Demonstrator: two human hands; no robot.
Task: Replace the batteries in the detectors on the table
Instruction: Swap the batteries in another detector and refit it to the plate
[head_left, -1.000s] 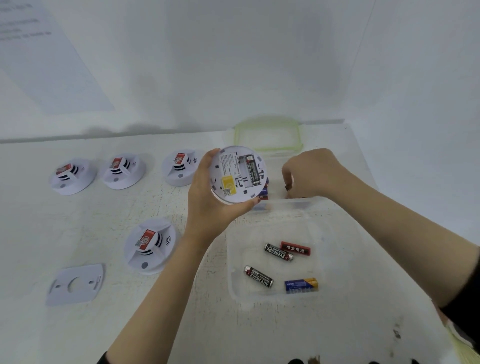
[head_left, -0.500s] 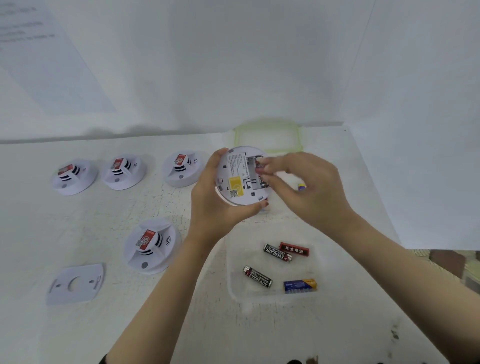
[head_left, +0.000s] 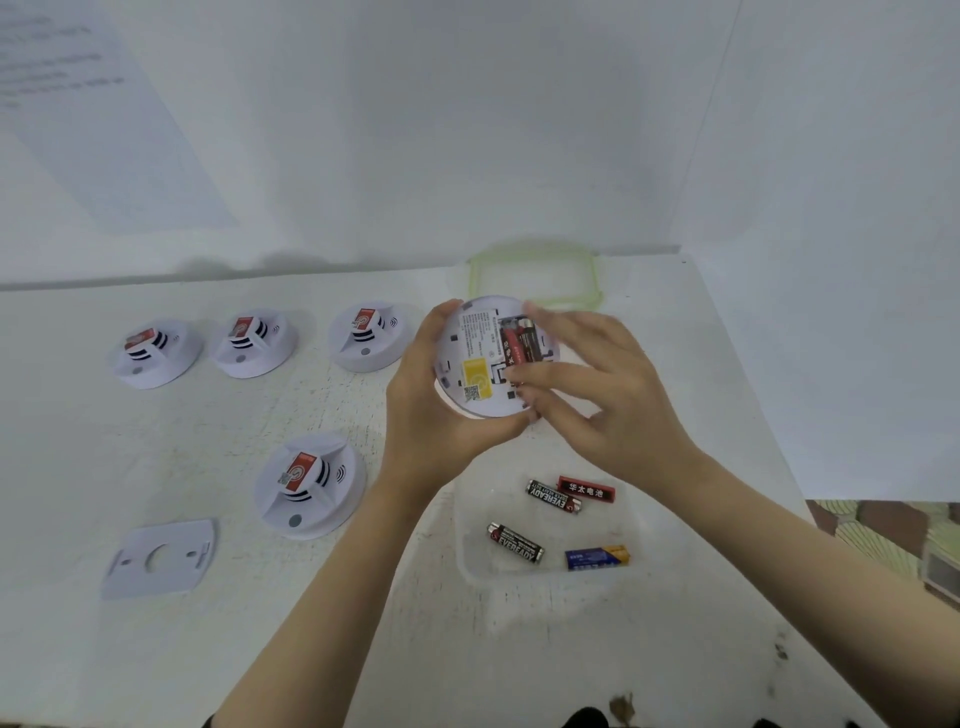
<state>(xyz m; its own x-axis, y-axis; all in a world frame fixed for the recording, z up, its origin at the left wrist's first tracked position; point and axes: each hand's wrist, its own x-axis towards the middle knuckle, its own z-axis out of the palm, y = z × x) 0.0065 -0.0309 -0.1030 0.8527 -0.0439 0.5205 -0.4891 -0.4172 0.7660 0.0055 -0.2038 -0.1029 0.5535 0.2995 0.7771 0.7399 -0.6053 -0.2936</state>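
My left hand (head_left: 426, 400) grips the detector (head_left: 475, 353) back-up above the box (head_left: 461, 525), right hand (head_left: 608, 395) spread loose over its two batteries (head_left: 519, 340); I'd thumb each down flat, ends snug on contacts.

Left hand (head_left: 431, 415) gripping upturned detector (head_left: 478, 364), red and black batteries (head_left: 519, 340) in its bay, blurred right hand (head_left: 602, 395) touching it with spread fingers, clear tub (head_left: 641, 525) of loose batteries (head_left: 514, 542) nearer, four other detectors (head_left: 306, 483) left

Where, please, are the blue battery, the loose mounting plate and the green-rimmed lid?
blue battery (head_left: 597, 557): head view, mid-body.
mounting plate (head_left: 156, 583): head view, flat face below its hole.
green-rimmed lid (head_left: 535, 275): head view, clear centre panel.
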